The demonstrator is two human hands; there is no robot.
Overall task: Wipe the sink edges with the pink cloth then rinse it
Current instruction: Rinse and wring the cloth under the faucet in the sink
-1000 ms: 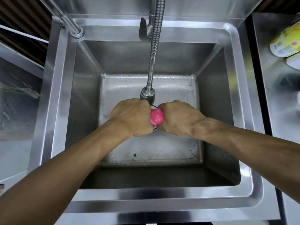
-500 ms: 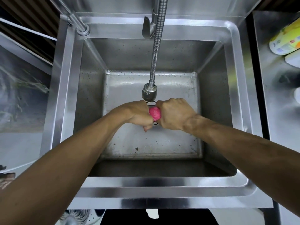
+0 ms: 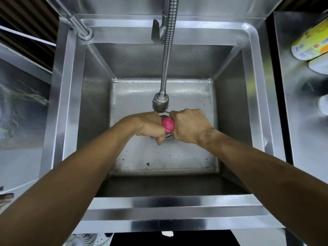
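Observation:
The pink cloth [image 3: 167, 124] is bunched into a tight roll, and only a short rounded piece of it shows between my fists. My left hand [image 3: 147, 126] grips one end and my right hand [image 3: 189, 125] grips the other, both over the middle of the steel sink basin [image 3: 134, 107]. The flexible tap's spray head [image 3: 160, 103] hangs just above the cloth. No running water is visible. The drain under my hands is mostly hidden. The sink's rim [image 3: 170, 205] runs across the near side.
A tap lever [image 3: 157, 31] sits at the back rim, and a second pipe fitting [image 3: 85, 33] at the back left corner. On the steel counter to the right lie a yellow-green bottle [image 3: 312, 43] and white containers [image 3: 319, 65]. Dark specks dot the basin floor.
My hands have twisted on the cloth: the left fist has rolled so its thumb points down. The view has shifted, showing more of the sink's front rim.

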